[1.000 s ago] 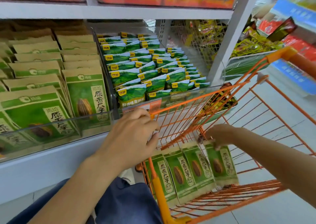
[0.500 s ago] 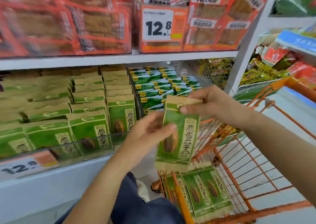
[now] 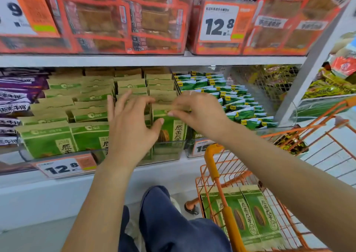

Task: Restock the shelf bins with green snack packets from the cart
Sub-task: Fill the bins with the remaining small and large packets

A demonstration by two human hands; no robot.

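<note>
Mid-restock: right hand (image 3: 200,113) pinches the tan top edge of one green snack packet (image 3: 171,128) between thumb and fingertips, packet standing upright at the front of the rightmost row in the clear shelf bin (image 3: 169,151), so it looks seated or nearly so but not let go. Left hand (image 3: 131,130) is spread, fingers straight, pressing back against the packets in the neighbouring row; grasps nothing as far as I can see. Bin rows to the left already look full front to back. Still to do: at least two more green packets (image 3: 250,217) lie flat in the orange cart (image 3: 215,167), just right of the knee. Caveats: right-hand fingertips are motion-blurred, so the exact grip is probably a pinch, not certain. Left palm covers the front of the middle row, so can't tell how much room is left there. Bottom of the held packet is behind the bin's front wall and the left thumb. Cart is cut off at the frame's right and bottom edge; total packets left unknown.
</note>
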